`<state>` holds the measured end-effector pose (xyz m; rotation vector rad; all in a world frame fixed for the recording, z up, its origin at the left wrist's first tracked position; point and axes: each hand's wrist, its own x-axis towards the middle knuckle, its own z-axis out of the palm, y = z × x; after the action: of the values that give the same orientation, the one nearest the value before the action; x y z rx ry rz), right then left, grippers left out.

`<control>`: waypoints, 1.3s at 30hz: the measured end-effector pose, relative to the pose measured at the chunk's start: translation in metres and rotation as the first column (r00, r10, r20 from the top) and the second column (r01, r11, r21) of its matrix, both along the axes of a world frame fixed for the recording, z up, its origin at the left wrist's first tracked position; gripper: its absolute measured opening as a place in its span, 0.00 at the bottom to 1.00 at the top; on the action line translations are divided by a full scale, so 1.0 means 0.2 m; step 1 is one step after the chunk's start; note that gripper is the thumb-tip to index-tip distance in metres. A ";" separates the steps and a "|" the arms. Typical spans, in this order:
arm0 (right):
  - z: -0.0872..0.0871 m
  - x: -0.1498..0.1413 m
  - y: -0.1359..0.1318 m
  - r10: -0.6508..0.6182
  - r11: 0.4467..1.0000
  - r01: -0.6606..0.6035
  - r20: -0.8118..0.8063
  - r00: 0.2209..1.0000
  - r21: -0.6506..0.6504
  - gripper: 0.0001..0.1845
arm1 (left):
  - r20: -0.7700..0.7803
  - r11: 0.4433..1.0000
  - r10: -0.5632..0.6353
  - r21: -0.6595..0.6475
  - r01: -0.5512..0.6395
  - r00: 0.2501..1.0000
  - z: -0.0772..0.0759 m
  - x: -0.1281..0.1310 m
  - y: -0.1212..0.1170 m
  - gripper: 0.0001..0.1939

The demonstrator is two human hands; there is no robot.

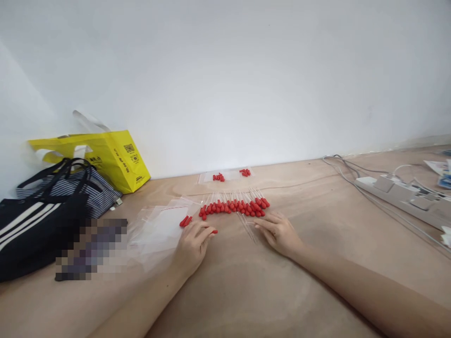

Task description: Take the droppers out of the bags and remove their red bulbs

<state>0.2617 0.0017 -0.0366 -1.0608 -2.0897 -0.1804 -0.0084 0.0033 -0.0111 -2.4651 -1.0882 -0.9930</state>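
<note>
Two hands work just on the near side of the row of red-topped droppers: I have the left hand pinching a red bulb between thumb and fingers, and the right hand with fingertips pressed together on what seems a thin clear tube. A light pinch should be enough for both; the tube looks brittle, so I'd grip it near its end and let any force run along its length, never sideways. Loose tubes lie at the row's near edge, between the hands, and could roll if a knuckle brushes them. Left of the row, loose bulbs and flat plastic bags crowd the left hand. I judge the best moving room to be the worktop nearer than the row, and rightward of it, short of the power strip.
</note>
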 end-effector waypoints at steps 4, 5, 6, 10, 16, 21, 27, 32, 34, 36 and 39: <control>-0.04 -0.01 0.02 -0.004 0.996 -0.003 -0.075 0.997 -0.085 0.16 | 0.090 0.996 0.088 -0.021 -0.086 0.992 0.01 0.00 0.03 0.11; -0.04 -0.02 0.03 0.003 0.996 -0.011 -0.086 0.996 -0.093 0.16 | 0.107 0.992 0.121 -0.031 -0.118 0.987 0.02 -0.01 0.04 0.12; -0.04 -0.02 0.03 0.012 0.995 -0.022 -0.093 0.996 -0.100 0.17 | 0.122 0.988 0.155 -0.044 -0.151 0.980 0.02 -0.02 0.04 0.13; -0.02 -0.04 0.01 0.050 0.990 -0.065 -0.122 0.991 -0.123 0.15 | 0.145 0.963 0.263 -0.096 -0.251 0.954 0.03 -0.09 0.08 0.15; 0.04 -0.07 -0.05 0.148 0.960 -0.168 -0.106 0.983 -0.225 0.05 | 0.144 0.886 0.436 -0.240 -0.396 0.888 0.04 -0.19 0.14 0.11; 0.07 -0.04 -0.07 0.244 0.922 -0.241 -0.029 0.969 -0.302 0.16 | 0.049 0.886 0.434 -0.203 -0.416 0.900 0.03 -0.21 0.14 0.07; 0.07 0.02 -0.04 0.347 0.872 -0.325 -0.008 0.938 -0.367 0.21 | 0.012 0.877 0.466 -0.135 -0.461 0.885 0.04 -0.17 0.12 0.20; 0.06 0.04 0.01 0.415 0.826 -0.406 -0.065 0.907 -0.392 0.22 | -0.011 0.921 0.377 -0.105 -0.376 0.926 0.03 -0.13 0.10 0.16; 0.05 0.02 0.03 0.392 0.838 -0.394 -0.085 0.916 -0.379 0.22 | -0.005 0.934 0.332 -0.135 -0.329 0.943 0.03 -0.12 0.09 0.13; 0.03 -0.01 0.05 0.356 0.858 -0.367 -0.099 0.929 -0.358 0.20 | 0.004 0.940 0.302 -0.171 -0.297 0.953 0.03 -0.09 0.08 0.09; 0.01 -0.06 0.08 0.276 0.901 -0.292 -0.096 0.956 -0.321 0.18 | 0.025 0.945 0.230 -0.245 -0.217 0.973 0.03 -0.03 0.03 0.06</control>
<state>0.2494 0.0174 -0.0353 -0.9198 -2.2512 0.3523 -0.0146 0.0093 -0.0052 -2.4332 -1.5499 -0.9087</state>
